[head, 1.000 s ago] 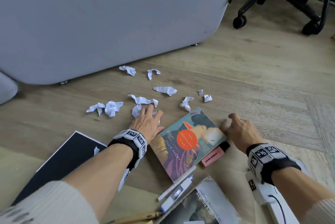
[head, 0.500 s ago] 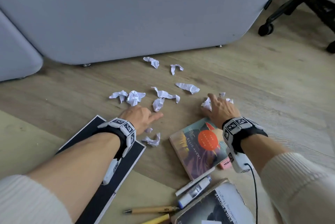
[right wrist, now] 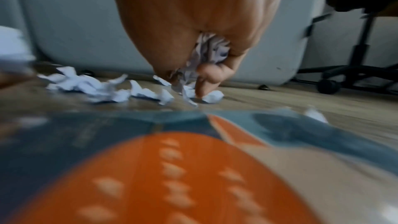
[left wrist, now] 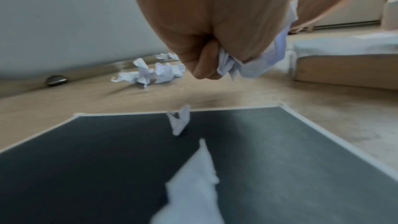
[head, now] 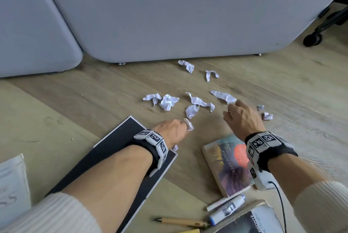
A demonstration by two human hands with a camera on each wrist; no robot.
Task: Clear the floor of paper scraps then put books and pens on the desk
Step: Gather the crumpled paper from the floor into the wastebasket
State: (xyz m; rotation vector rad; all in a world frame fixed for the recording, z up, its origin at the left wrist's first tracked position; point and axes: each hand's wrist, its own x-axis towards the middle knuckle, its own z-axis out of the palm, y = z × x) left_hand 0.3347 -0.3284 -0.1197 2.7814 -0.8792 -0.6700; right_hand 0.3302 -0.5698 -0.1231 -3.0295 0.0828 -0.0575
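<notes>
**Floor count: scraps, books, pens**

About eight loose paper scraps (head: 223, 96) are counted on the wood floor, plus one more tucked at the black book's edge. Three books are seen: a black one (head: 120, 149), a colourful paperback (head: 226, 165) and a dark one (head: 250, 221). Pens: one wooden pen (head: 180, 221), one white marker (head: 227, 208), one white stick, one yellow tip.

The right hand (head: 243, 117) hides most of its crumpled paper (right wrist: 206, 52). The book (head: 227, 165) lies partly under that wrist, its title a blur. A second book (head: 254, 221) runs off the bottom edge.
</notes>
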